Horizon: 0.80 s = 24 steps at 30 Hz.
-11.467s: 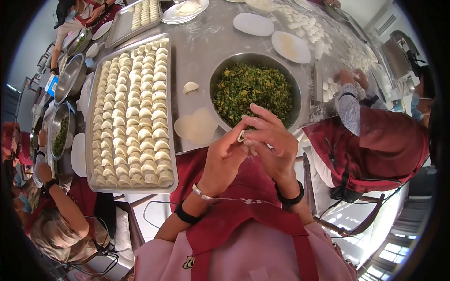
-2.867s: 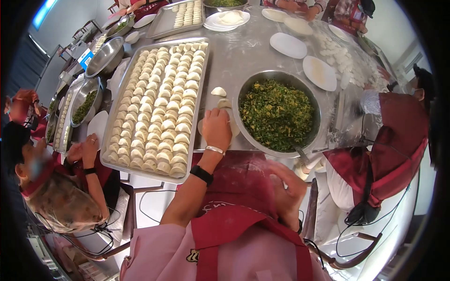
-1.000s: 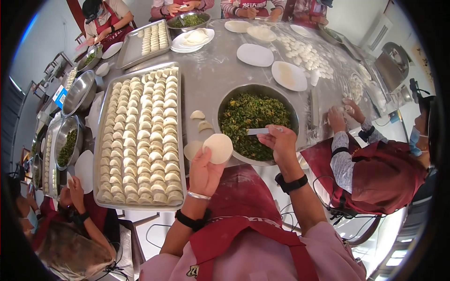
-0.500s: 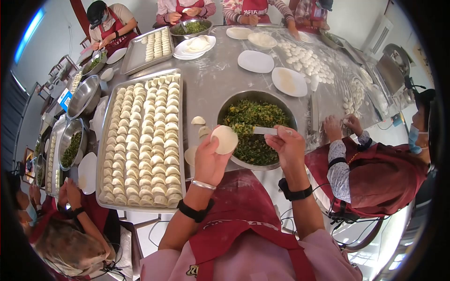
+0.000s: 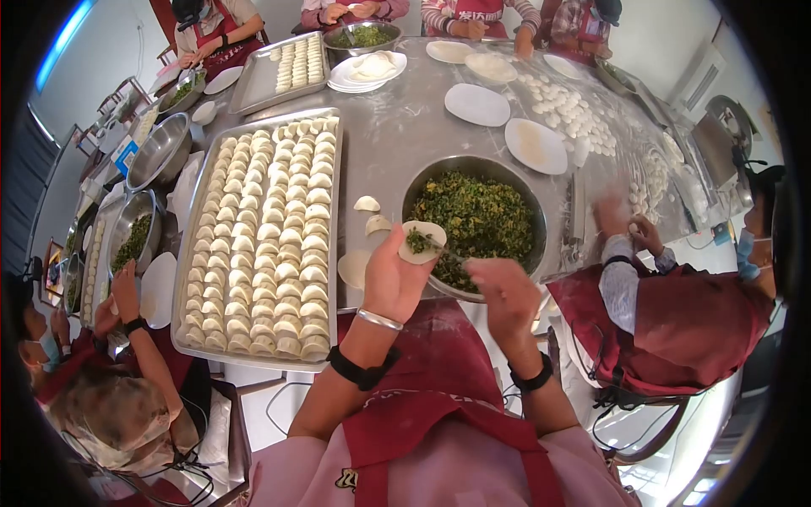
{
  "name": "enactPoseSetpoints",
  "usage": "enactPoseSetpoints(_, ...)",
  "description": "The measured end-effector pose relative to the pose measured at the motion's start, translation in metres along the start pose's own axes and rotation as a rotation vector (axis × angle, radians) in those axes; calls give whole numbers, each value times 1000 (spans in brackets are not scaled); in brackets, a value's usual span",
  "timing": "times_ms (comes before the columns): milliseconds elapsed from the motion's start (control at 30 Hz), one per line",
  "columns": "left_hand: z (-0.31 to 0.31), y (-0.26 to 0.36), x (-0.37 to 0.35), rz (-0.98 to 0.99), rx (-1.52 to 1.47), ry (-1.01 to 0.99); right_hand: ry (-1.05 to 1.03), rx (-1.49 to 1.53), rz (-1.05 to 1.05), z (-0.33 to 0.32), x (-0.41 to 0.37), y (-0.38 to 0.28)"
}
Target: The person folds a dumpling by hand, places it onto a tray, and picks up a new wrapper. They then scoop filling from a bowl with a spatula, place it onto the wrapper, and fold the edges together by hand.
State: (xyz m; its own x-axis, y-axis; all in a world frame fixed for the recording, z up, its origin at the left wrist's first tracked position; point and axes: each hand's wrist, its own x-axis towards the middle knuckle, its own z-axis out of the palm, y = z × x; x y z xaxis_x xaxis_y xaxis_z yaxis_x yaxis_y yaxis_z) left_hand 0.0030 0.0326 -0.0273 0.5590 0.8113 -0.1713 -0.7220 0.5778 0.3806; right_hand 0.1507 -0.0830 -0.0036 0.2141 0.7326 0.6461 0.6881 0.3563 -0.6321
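My left hand (image 5: 393, 287) holds up a round dough wrapper (image 5: 433, 230) with a small heap of chopped green filling (image 5: 417, 242) on it. In my right hand (image 5: 509, 296), somewhat blurred, is a flat metal spatula (image 5: 454, 255); its tip reaches the filling on the wrapper. Both hands are over the near edge of a steel bowl (image 5: 541, 211) of green and yellow filling (image 5: 473, 211). Left of my hands lie two folded dumplings (image 5: 367, 204) and a flat wrapper (image 5: 353, 269).
A large metal tray (image 5: 336, 160) with rows of dumplings stands to the left. White plates (image 5: 477, 105) and dough pieces (image 5: 562, 110) lie farther back. Co-workers sit around the table, one close on the right (image 5: 676, 321) and one on the left (image 5: 127, 397).
My right hand has brought the spatula from above the bowl to the wrapper, where filling now sits. The wrapper is tilted differently in my left hand. The view has shifted slightly.
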Motion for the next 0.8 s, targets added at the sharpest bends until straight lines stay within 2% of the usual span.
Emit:
enactPoseSetpoints(33, 0, 1, -2, 3, 0, -3, 27, -9, 37, -4, 4, 1)
enactPoseSetpoints(133, -1, 5, -7, 19, -18, 21, 274, 408, 622, -11, 12, 4)
enactPoseSetpoints(333, -10, 11, -15, -3, -62, 24, 166, 37, 671, -7, 12, 67)
enactPoseSetpoints(533, -10, 15, -20, 3, -65, 35, 195, 303, 812, 12, 19, 73)
enactPoseSetpoints(633, -12, 15, -20, 16, -59, 31, 282, 504, 901, 5, 19, 74)
enactPoseSetpoints(800, -15, 11, -19, 12, -47, 39, 279, 651, 953, -1, 19, 75)
